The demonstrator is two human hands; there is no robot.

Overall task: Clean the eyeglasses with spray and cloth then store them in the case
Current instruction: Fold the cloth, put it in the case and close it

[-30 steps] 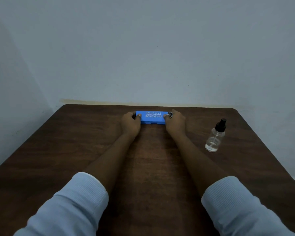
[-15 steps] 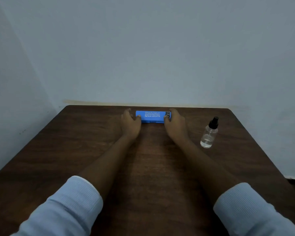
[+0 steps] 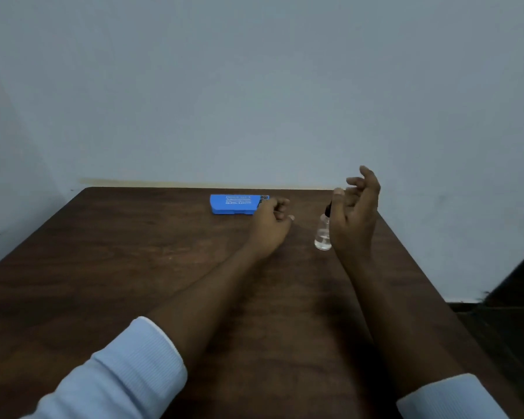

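1. Table (image 3: 127, 255): dark wood, set against a pale wall; it bears everything below.

2. Case (image 3: 233, 204): blue, lid closed, lying flat near the far edge. The eyeglasses and the cloth are nowhere in sight (probably inside the case).

3. Right hand (image 3: 356, 216): raised above the table, fingers relaxed and spread, holding nothing. It hangs just beside the bottle and covers part of it.

4. Left hand (image 3: 270, 226): loosely curled, holding nothing, by the right end of the case; whether it touches the case cannot be told.

5. Spray bottle (image 3: 322, 235): small, clear, with a dark nozzle, upright, a little liquid at the bottom, well apart from the case.

Handling note: the step appears to be taking up the bottle. The right hand should close round the glass body low down and keep it upright, with one finger free for the nozzle. The case must be opened before any spraying, with the left hand steadying its base.
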